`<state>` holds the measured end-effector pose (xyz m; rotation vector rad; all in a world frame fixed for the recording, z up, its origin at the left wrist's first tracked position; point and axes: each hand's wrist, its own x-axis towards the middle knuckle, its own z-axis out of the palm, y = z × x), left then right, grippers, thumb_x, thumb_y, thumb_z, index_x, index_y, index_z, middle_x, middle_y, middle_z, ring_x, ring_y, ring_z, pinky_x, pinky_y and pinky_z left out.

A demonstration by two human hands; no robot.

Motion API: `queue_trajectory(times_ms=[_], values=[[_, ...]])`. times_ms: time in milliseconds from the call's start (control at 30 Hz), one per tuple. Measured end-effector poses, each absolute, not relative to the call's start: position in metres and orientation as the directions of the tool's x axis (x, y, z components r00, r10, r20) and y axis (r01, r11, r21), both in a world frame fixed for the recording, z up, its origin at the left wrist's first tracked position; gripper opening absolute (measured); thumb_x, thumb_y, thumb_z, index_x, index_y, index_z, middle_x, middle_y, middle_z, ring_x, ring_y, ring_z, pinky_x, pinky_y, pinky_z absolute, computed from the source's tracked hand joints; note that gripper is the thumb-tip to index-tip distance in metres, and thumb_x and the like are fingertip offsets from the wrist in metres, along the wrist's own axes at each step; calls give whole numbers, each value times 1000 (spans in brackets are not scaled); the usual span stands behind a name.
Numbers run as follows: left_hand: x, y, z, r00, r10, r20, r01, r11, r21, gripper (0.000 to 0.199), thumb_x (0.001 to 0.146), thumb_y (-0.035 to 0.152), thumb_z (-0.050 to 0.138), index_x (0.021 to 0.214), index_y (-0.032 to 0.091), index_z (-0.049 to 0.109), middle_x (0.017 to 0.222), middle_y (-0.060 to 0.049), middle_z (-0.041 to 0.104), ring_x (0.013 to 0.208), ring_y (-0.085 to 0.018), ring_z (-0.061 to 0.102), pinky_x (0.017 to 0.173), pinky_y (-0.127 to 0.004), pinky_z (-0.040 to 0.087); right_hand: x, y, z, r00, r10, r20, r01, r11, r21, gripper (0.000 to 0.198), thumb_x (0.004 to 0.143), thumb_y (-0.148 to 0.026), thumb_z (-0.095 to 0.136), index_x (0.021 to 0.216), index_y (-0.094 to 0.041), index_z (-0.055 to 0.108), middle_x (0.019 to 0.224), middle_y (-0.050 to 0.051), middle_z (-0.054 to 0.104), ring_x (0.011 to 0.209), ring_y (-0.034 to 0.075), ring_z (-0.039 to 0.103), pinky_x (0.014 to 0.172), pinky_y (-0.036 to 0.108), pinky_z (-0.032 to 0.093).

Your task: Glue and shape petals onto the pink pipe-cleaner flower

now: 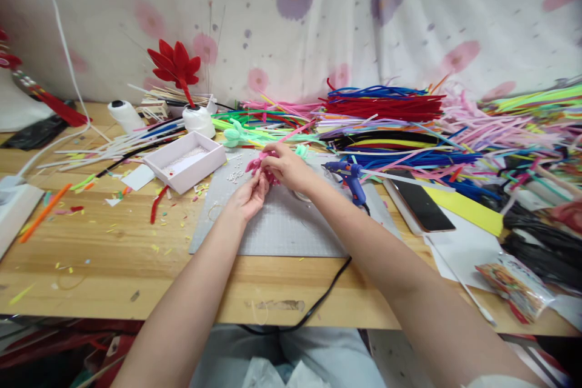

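Note:
Over the grey cutting mat (pixel 291 236), my left hand (pixel 249 197) and my right hand (pixel 288 167) meet at a pink pipe-cleaner flower (pixel 255 162). Fingertips of the left hand pinch it from below. From above, the right hand's fingers are closed on it and cover much of it. A pink stem (pixel 297 129) slants up behind the right hand. Small white beads (pixel 235 174) lie loose on the mat, left of the flower. To the right of my hands, a blue hot glue gun (pixel 350 179) rests on the mat.
A pale box of beads (pixel 185 163) stands left of the mat. Behind it, a red flower (pixel 175 66) rises from a white thread spool (pixel 199 121). Bundled pipe cleaners (pixel 386 106) line the back. A phone (pixel 422 200) lies right; a black cable (pixel 325 294) crosses the front edge.

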<state>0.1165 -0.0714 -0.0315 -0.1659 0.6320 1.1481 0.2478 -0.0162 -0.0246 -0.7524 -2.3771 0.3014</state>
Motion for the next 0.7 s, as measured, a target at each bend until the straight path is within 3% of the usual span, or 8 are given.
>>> queue_trajectory(times_ms=[267, 467, 567, 700], values=[[115, -71, -34, 270, 797, -540, -888, 423, 180, 23, 89, 14, 39, 90, 11, 62, 65, -3, 57, 54, -3, 56, 47, -5, 47, 246, -20, -17, -599, 690, 407, 445, 709, -548, 20, 82, -19, 40, 89, -20, 59, 107, 7, 52, 99, 19, 49, 88, 37, 41], [117, -71, -32, 264, 802, -536, -884, 423, 197, 24, 90, 15, 39, 97, 12, 62, 66, -3, 58, 53, -3, 57, 46, -5, 48, 245, -21, -17, -574, 723, 384, 456, 672, -584, 22, 82, -22, 41, 95, -20, 58, 107, 7, 52, 98, 20, 50, 86, 38, 42], [116, -72, -32, 247, 817, -521, -882, 412, 228, 22, 90, 18, 41, 96, 13, 62, 66, -3, 60, 56, -5, 60, 48, -8, 50, 247, -21, -19, -593, 695, 406, 461, 707, -537, 22, 84, -23, 40, 95, -21, 58, 109, 7, 52, 100, 19, 49, 87, 37, 42], [113, -75, -30, 284, 804, -523, -867, 448, 218, 29, 88, 32, 43, 90, 9, 62, 65, -7, 62, 62, -11, 64, 48, -13, 52, 253, -20, -24, -648, 597, 473, 463, 802, -378, 21, 84, -22, 41, 94, -21, 60, 118, 7, 48, 109, 19, 45, 91, 36, 40]])
